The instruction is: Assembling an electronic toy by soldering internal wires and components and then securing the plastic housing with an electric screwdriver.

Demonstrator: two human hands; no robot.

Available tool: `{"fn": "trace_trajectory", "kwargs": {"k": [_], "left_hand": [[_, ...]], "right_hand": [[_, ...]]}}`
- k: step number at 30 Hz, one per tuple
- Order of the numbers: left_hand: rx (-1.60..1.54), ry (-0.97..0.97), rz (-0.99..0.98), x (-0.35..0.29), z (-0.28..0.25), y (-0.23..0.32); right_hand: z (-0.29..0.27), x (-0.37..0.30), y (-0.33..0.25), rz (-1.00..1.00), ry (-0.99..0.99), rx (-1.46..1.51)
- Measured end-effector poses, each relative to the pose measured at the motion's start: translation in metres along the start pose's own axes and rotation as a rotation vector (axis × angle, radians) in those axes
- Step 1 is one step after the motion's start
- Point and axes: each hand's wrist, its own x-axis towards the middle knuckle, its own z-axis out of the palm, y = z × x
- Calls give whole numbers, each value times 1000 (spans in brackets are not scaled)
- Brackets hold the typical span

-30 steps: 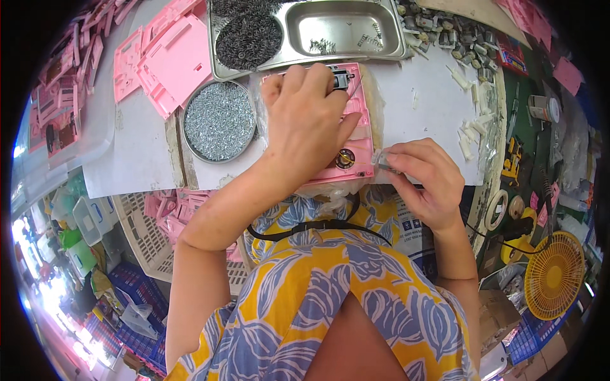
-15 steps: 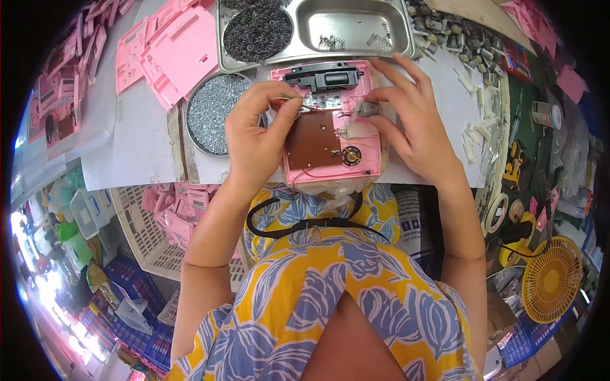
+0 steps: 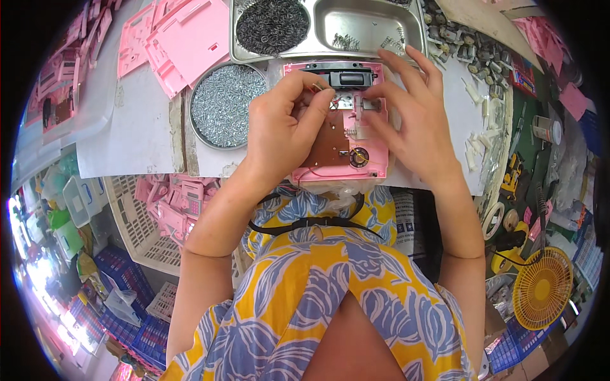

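Observation:
A pink plastic casing (image 3: 375, 154) lies open before me, holding a brown circuit board (image 3: 330, 141), a round black speaker (image 3: 359, 157) and a black slotted part (image 3: 351, 79) at its far edge. My left hand (image 3: 283, 124) is closed in a pinch over the casing's upper left, on thin wires (image 3: 316, 87) with some red in them. On the casing's right side my right hand (image 3: 416, 117) has thumb and index finger around a small grey motor (image 3: 370, 105), beside a whitish plastic piece (image 3: 359, 120). Its other fingers are spread toward the tray.
A metal tray (image 3: 305, 49) with black and silvery springs stands behind the casing. Left of it are a round dish (image 3: 192, 114) of small screws and stacked pink panels (image 3: 194, 44). Several motors (image 3: 467, 47) and white parts (image 3: 473, 92) lie at right. A crate (image 3: 136, 222) of pink pieces sits below left.
The whole view has shifted slightly. My left hand has moved right, over the board, with the wires. The motor now sits lower and further in at the casing's right side, between my right fingers.

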Motion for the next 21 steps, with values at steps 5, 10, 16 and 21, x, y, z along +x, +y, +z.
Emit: {"fn": "trace_trajectory", "kwargs": {"k": [5,10,16,21], "left_hand": [[-275,-46,-151,3,5,7],[-195,-87,41,7,-14,5],[467,-150,399,10,-5,1],[579,-144,419,12,-2,-4]], "right_hand": [[31,2,-17,-19,79,38],[32,2,-8,-2,56,181],[23,-2,-7,29,97,134],[21,-7,-6,34,118,103]]}}
